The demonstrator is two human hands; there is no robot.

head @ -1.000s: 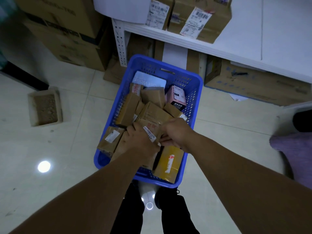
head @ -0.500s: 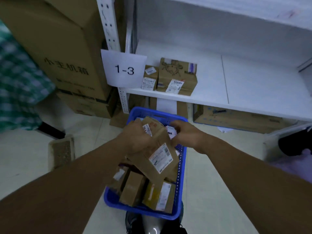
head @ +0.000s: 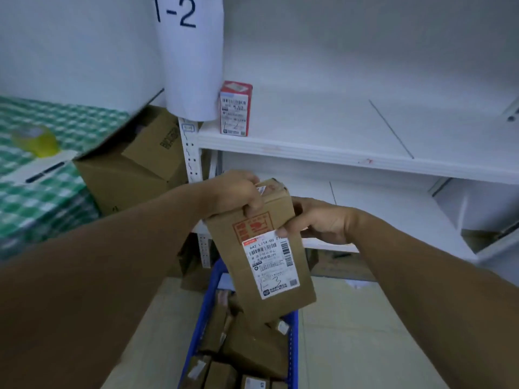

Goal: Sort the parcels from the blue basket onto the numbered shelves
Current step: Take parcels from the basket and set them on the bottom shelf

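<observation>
I hold a brown cardboard parcel (head: pixel 269 248) with a white shipping label and a red stamp, lifted above the blue basket (head: pixel 196 332). My left hand (head: pixel 238 195) grips its top left edge, fingers curled over the front. My right hand (head: pixel 317 220) grips its right side, thumb on the label's top corner. Several brown parcels (head: pixel 247 349) lie in the basket below. Ahead is a white shelf (head: pixel 337 155) with a paper sign reading 1-2 (head: pixel 185 51); a small red and white box (head: pixel 234 109) stands on it at the left end.
Large brown cartons (head: pixel 134 164) are stacked left of the shelf post. A green checked cloth (head: pixel 36 178) with a yellow tape roll (head: pixel 36 140) lies at far left. A lower white shelf (head: pixel 393 217) sits behind my right hand. Pale tiled floor lies right of the basket.
Both hands lifted the brown parcel out of the basket and raised it. My view rose from the 1-3 shelf level to the 1-2 shelf.
</observation>
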